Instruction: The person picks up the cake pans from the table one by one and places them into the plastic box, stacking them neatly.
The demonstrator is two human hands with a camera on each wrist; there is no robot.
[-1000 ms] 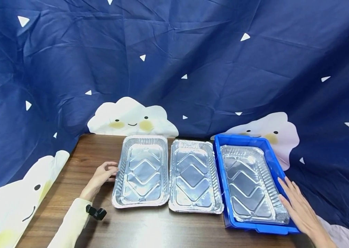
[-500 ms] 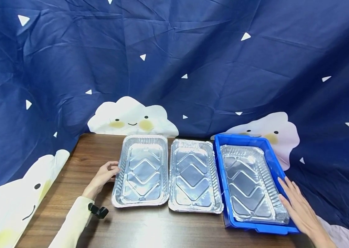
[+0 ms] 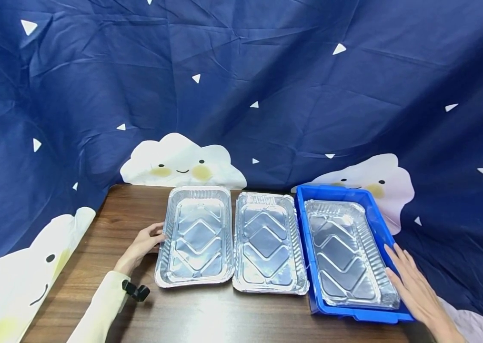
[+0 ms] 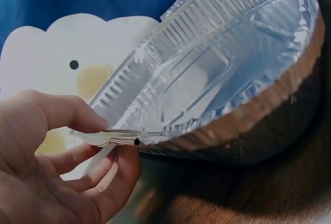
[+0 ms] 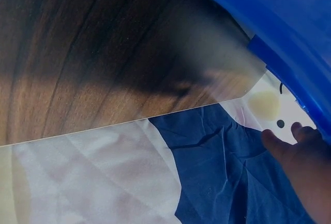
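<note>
Three rectangular foil trays are in the head view. My left hand [image 3: 144,244] pinches the left rim of the leftmost foil tray [image 3: 198,238]. In the left wrist view, my thumb lies on top of that tray's rim [image 4: 207,125] and the fingers are beneath. The middle foil tray [image 3: 267,243] lies close beside it on the table. A third foil tray [image 3: 344,257] sits inside a blue plastic bin [image 3: 331,193]. My right hand [image 3: 415,286] rests on the bin's right edge with fingers extended; its fingers are partly hidden in the right wrist view.
The brown wooden table [image 3: 207,314] extends in front of the trays and to their left. Behind and around it hangs a dark blue cloth [image 3: 224,95] with white triangles and smiling clouds. A small black device [image 3: 135,290] is strapped at my left wrist.
My left hand has moved slightly right, onto the rim of the leftmost foil tray. That tray's far end has shifted very slightly left. My right hand stays in place.
</note>
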